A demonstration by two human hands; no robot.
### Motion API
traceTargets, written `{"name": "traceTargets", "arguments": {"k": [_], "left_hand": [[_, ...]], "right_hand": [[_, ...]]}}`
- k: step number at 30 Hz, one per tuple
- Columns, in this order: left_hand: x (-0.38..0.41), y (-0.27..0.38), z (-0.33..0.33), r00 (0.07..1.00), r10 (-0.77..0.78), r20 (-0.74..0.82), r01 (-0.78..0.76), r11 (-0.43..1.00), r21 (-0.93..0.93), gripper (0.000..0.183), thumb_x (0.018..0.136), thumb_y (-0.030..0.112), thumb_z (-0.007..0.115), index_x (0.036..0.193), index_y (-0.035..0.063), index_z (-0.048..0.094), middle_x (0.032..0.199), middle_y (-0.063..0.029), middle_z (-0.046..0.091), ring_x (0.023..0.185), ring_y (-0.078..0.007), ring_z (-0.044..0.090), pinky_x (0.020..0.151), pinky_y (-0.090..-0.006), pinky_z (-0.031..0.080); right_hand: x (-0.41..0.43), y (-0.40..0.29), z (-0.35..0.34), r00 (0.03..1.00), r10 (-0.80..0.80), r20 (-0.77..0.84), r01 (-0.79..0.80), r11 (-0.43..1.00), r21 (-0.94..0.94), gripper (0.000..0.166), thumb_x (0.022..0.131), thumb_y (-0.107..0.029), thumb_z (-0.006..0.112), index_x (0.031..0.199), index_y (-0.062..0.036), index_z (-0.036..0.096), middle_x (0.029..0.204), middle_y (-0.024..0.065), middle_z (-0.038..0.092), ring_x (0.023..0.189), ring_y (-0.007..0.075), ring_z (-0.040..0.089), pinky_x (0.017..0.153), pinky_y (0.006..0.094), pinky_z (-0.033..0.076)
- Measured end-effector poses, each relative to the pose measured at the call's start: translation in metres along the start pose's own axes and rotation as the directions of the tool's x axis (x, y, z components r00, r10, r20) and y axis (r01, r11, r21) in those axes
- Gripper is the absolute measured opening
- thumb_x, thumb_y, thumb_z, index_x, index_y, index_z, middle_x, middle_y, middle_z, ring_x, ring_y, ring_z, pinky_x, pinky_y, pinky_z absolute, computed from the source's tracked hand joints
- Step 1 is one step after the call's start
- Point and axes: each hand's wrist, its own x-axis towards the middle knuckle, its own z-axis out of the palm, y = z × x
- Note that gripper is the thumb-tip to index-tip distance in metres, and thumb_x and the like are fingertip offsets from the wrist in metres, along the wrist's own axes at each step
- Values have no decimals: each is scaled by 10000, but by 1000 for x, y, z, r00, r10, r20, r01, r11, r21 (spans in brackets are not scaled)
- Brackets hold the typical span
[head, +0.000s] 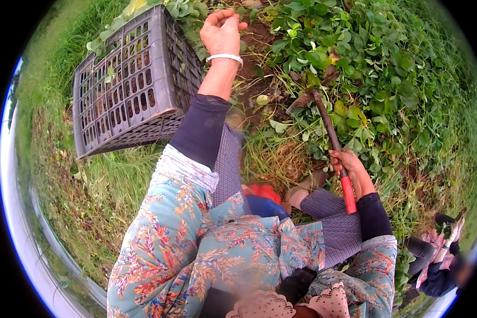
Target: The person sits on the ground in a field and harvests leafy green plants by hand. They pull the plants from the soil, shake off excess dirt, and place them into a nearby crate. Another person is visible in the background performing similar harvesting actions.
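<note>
My right hand (349, 165) grips a short hand hoe (328, 119) by its dark shaft, just above the red handle end. Its metal blade (300, 102) rests low among leaves and stems at the edge of the green plants (353, 59). Reaching forward, my left hand (222, 31) has curled fingers above a strip of soil, beside the far corner of a grey plastic crate (121, 83). Whether those fingers hold a stem cannot be made out. Leaves stick out over the crate's far rim, and dark matter shows through its slots.
A pale round object (262, 99) lies on the soil left of the blade. Cut grass and straw (286, 159) cover the ground by my legs. Something red (264, 192) and blue is between my knees. At lower right another person (437, 254) crouches, wearing a light glove.
</note>
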Motion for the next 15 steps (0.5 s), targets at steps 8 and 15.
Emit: {"name": "traceTargets", "arguments": {"k": [8,15], "left_hand": [[-21,5,-19,999,36,18,-37,995,88,163,759,-14,540,919,-47,552,846,-140,625,644,-182,633,593,-241,482],[-46,11,-56,983,168,66,-181,933,312,84,749,15,587,828,-12,593,721,-62,617,594,-126,612,562,-218,462]], "right_hand": [[-3,13,-6,999,-50,-11,50,998,-44,195,787,-135,600,805,-45,428,530,-21,443,345,55,394,292,218,341],[14,24,-13,998,-49,33,50,998,-39,133,799,-117,566,750,-48,463,521,-22,445,344,61,394,294,230,337]]}}
